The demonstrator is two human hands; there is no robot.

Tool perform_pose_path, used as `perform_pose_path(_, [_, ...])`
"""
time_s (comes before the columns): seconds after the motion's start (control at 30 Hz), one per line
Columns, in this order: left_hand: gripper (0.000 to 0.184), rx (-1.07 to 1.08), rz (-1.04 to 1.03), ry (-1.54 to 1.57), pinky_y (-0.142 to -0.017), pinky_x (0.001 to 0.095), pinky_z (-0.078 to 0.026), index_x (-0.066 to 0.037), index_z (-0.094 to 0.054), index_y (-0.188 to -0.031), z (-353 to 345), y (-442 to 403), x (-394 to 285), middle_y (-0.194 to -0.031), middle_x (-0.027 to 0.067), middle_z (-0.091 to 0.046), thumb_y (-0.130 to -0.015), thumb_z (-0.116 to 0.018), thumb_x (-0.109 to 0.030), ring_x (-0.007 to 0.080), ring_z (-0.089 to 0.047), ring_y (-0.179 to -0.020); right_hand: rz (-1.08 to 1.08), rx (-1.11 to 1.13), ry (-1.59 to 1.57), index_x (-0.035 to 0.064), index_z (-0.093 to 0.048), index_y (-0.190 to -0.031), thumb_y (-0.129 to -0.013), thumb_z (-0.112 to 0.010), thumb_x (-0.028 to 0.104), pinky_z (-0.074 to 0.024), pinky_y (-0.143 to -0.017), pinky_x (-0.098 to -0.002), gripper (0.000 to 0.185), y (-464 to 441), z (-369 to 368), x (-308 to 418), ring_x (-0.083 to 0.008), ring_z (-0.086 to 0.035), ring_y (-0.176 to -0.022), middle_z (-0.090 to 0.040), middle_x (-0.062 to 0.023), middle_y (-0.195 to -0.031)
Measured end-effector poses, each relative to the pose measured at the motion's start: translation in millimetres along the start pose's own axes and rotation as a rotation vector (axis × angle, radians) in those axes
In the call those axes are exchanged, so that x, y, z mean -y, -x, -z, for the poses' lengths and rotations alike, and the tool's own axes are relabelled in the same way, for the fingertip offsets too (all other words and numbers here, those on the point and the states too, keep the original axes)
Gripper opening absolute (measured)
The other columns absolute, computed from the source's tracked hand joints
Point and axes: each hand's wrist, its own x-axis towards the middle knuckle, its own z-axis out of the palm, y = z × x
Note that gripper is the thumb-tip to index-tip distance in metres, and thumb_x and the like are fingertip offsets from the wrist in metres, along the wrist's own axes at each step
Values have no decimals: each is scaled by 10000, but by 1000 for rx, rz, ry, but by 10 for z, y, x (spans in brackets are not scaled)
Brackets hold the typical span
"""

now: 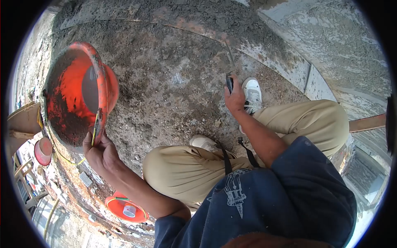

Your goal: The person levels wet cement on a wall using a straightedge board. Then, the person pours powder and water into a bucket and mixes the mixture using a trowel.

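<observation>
My left hand (103,152) grips the rim of a large orange-red bucket (108,89) at the left. The bucket is tilted on its side, its mouth facing left, its inside smeared with dark mortar. A yellow-green cord runs along the rim by my fingers. My right hand (235,97) is closed round the black handle of a trowel (229,82), near my white shoe. The trowel's thin metal part points up the view toward a curved strip edge; its blade is hard to make out.
Rough gravelly ground (178,78) lies between my hands. A curved metal strip (285,74) borders wet grey mortar (198,16) along the top. A smaller red bucket (142,214) with a cup inside stands lower left. A red round container (43,151) and wooden boards are at the far left.
</observation>
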Motion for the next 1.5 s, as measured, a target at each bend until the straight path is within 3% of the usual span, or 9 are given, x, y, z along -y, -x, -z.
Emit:
perform_pose_path(0.3, [128, -50, -92, -43, -911, 466, -585, 141, -513, -992, 145, 7, -74, -950, 225, -622, -894, -521, 60, 342, -664, -927, 10, -57, -229, 157, -431, -1389, -864, -632, 191, -502, -777, -496, 563, -256, -884, 995, -424, -630, -919, -641, -206, -1087])
perform_pose_path(0.5, [117, -59, -85, -59, -913, 474, -585, 142, -522, -972, 275, -82, -166, -927, 221, -621, -890, -529, 59, 347, -664, -902, 384, 500, -192, 169, -443, -1377, -852, -652, 204, -512, -769, -474, 566, -238, -147, 1353, -418, -644, -895, -659, -197, -1030])
perform_pose_path(0.73, [132, -65, -63, -61, -896, 463, -595, 153, -517, -975, 257, -147, -159, -939, 227, -620, -892, -534, 52, 349, -661, -894, -468, -112, -155, 119, -475, -1334, -835, -652, 230, -483, -818, -476, 542, -762, -45, 282, -391, -652, -919, -656, -215, -1034])
perform_pose_path(0.97, [83, 62, -78, -144, -789, 396, -625, 114, -534, -962, 120, -134, 56, -914, 189, -632, -904, -517, 57, 292, -672, -843, 10, 481, -841, 15, -473, -1280, -914, -538, 260, -482, -588, -354, 445, -1478, 752, 2248, -123, -612, -734, -623, -66, -920])
perform_pose_path(1.07, [69, 66, -6, -229, -759, 376, -630, 95, -531, -957, -54, 211, 258, -882, 173, -634, -901, -513, 60, 265, -675, -806, 469, 370, -98, 6, -564, -1238, -912, -479, 371, -509, -672, -420, 497, -2627, 1094, 2573, -227, -641, -697, -645, -108, -772])
perform_pose_path(1.13, [77, 42, 1, -318, -752, 365, -632, 85, -521, -965, -248, 484, 461, -882, 163, -631, -895, -514, 54, 259, -674, -795, 377, 460, 134, 34, -593, -1256, -812, -680, 331, -486, -885, -469, 541, -3025, 1587, 2724, -357, -641, -1026, -666, -238, -1085])
perform_pose_path(1.3, [92, -40, 95, -367, -737, 365, -630, 57, -527, -974, -459, 791, 1121, -892, 125, -625, -884, -525, 43, 232, -672, -803, 804, 93, 341, 50, -551, -1285, -897, -587, 417, -466, -909, -460, 535, -3132, 1839, 1002, -359, -604, -1099, -627, -213, -1181])
perform_pose_path(1.43, [114, 8, 193, -382, -739, 392, -639, 46, -547, -998, -194, 634, 1792, -918, 122, -631, -887, -521, 38, 226, -674, -813, -147, 383, -93, 57, -558, -1268, -883, -600, 413, -465, -901, -410, 526, -1973, 1916, -238, -357, -617, -1031, -644, -225, -1126])
perform_pose_path(1.5, [140, -1, 244, -408, -731, 443, -644, 58, -547, -1024, -91, 614, 2077, -938, 132, -634, -892, -514, 25, 245, -676, -842, -113, 121, -36, 26, -596, -1207, -890, -584, 433, -488, -831, -414, 517, -1462, 1614, -1212, -346, -647, -910, -674, -223, -1003])
